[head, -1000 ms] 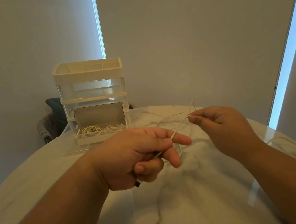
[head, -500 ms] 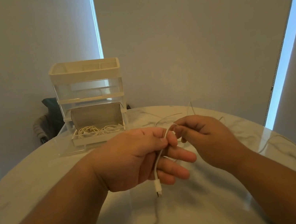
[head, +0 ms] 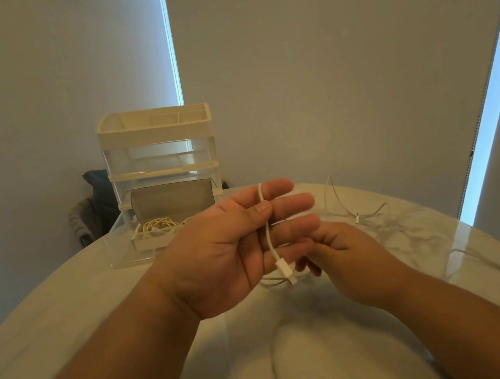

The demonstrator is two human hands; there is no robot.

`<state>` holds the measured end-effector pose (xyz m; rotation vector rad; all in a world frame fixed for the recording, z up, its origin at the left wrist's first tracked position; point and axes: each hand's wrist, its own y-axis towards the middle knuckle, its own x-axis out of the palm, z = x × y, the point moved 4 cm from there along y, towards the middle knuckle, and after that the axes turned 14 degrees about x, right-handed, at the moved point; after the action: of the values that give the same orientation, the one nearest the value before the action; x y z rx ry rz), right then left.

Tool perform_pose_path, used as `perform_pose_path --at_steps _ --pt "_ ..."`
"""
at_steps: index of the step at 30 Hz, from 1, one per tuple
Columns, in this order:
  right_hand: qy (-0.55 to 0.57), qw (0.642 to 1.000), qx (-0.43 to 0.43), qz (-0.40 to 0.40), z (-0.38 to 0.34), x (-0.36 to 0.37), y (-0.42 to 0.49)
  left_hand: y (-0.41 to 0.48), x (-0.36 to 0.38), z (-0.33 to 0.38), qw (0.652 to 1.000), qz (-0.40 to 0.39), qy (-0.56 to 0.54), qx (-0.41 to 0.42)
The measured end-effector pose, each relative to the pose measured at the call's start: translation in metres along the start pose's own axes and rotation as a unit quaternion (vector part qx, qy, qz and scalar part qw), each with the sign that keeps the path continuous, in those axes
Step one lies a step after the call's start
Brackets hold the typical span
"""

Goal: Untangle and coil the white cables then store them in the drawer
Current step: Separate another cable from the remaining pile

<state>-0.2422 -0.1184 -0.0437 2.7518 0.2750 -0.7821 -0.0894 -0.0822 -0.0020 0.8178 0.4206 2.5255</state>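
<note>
My left hand (head: 228,251) is held palm towards me with its fingers straight. Its thumb pins a white cable (head: 269,238) against them. The cable runs over the index finger and down across the fingers, and its connector (head: 285,270) hangs below. My right hand (head: 349,255) sits just behind and below the left fingers. Its fingers are curled where the cable's loose part leads to them, and the fingertips are partly hidden. The bottom drawer (head: 153,244) of the organizer (head: 159,157) stands open with coiled white cables (head: 158,225) inside.
A loose stretch of white cable (head: 356,215) lies on the round marble table (head: 300,360) at the far right. A chair with dark cloth (head: 95,206) stands behind the table at the left. Window blinds hang close behind the table.
My left hand has turned palm up and straightened its fingers, with the cable now draped over them. My right hand has dropped below the left fingers.
</note>
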Motion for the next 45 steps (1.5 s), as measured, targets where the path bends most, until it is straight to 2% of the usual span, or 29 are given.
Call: perform_pose_path --at_steps 4,6,12,15,19,22,24,26,29,32,34,38,42,45 --pt "-0.042 0.996 0.053 -0.05 -0.001 0.016 -0.005 0.005 -0.004 0.004 0.996 0.066 -0.008 0.06" --pt "-0.041 0.995 0.051 -0.07 -0.003 0.023 -0.008 0.006 -0.007 0.005 0.993 0.096 0.008 0.075" --pt "-0.033 0.982 0.065 -0.176 -0.013 0.033 -0.018 0.01 -0.022 0.004 0.984 0.153 0.037 0.087" --pt "-0.035 0.977 0.091 -0.19 -0.014 0.029 -0.021 0.011 -0.032 0.005 0.977 0.179 0.071 0.09" --pt "-0.024 0.976 0.117 -0.182 -0.016 0.024 -0.023 0.012 -0.045 0.003 0.966 0.196 0.14 0.097" --pt "-0.047 0.972 0.121 -0.195 -0.018 0.024 -0.026 0.011 -0.048 0.003 0.943 0.157 0.275 0.105" --pt "-0.085 0.978 0.099 -0.165 -0.022 0.021 -0.025 0.009 -0.047 0.003 0.906 0.093 0.401 0.098" --pt "-0.118 0.986 0.069 -0.101 -0.026 0.014 -0.022 0.008 -0.044 0.0 0.871 0.032 0.483 0.087" --pt "-0.121 0.991 0.053 -0.007 -0.026 0.003 -0.018 0.007 -0.039 -0.005 0.826 -0.018 0.561 0.06" --pt "-0.106 0.993 0.04 0.033 -0.028 -0.002 -0.018 0.007 -0.035 -0.011 0.795 -0.041 0.605 0.037" --pt "-0.108 0.993 0.022 0.047 -0.03 -0.005 -0.019 0.007 -0.032 -0.015 0.79 -0.063 0.609 0.024" --pt "-0.116 0.99 -0.009 0.083 -0.032 -0.013 -0.018 0.004 -0.026 -0.017 0.826 -0.064 0.559 0.017" --pt "-0.152 0.981 -0.036 0.113 -0.033 -0.017 -0.017 0.005 -0.022 -0.023 0.788 -0.098 0.608 -0.01" --pt "-0.168 0.977 -0.049 0.118 -0.035 -0.017 -0.019 0.005 -0.021 -0.027 0.788 -0.11 0.605 -0.034"
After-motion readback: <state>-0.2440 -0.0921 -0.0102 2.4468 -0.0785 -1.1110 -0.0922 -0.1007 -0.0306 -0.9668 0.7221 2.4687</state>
